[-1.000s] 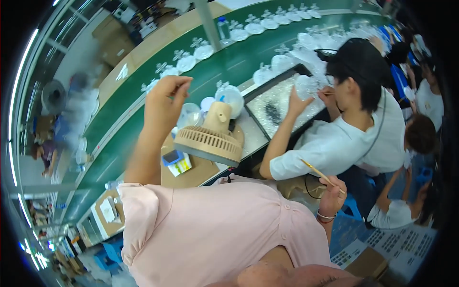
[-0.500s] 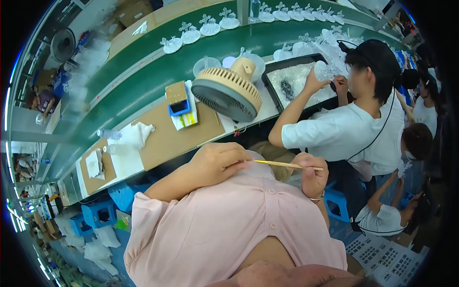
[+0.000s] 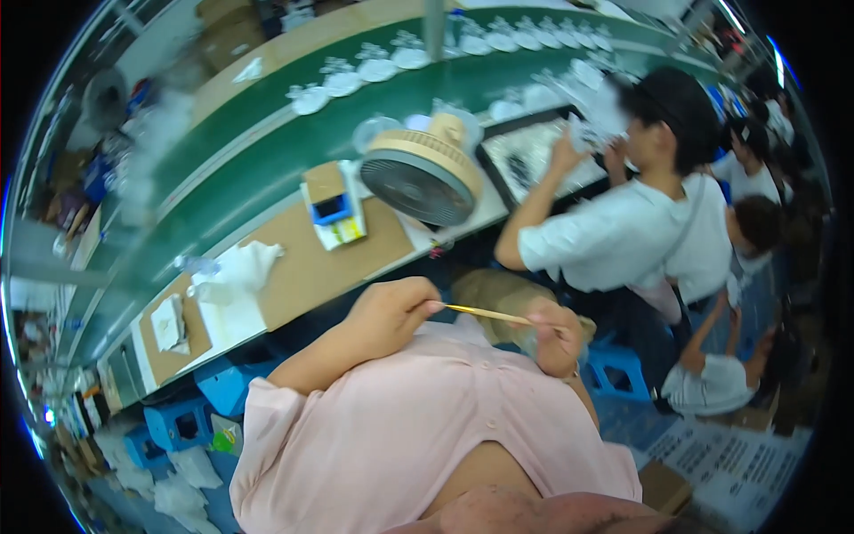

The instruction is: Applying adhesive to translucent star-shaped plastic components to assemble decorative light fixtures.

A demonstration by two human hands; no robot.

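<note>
A thin paintbrush (image 3: 487,312) with a pale wooden handle and a yellow-gold ferrule lies across the front of my body, above the lap. My right hand (image 3: 557,340) is closed round the handle end. At the other end, my left hand (image 3: 391,310) pinches the tip between thumb and fingers, so the bristles are hidden. Both hands are off the table, in front of my pink shirt. Beyond them on the workbench is a sheet of brown cardboard (image 3: 294,283).
A beige fan (image 3: 422,173) stands on the bench beside a blue box (image 3: 333,210). Crumpled white cloth (image 3: 245,274) lies left. At right a co-worker (image 3: 614,227) handles a clear piece over a black tray (image 3: 505,191). Clear ornaments (image 3: 342,82) line the green conveyor. Blue stools (image 3: 182,423) stand below.
The whole view has shifted slightly. My hands have moved a little outward from my body with the brush, and my right fingers now cover more of the handle's end.
</note>
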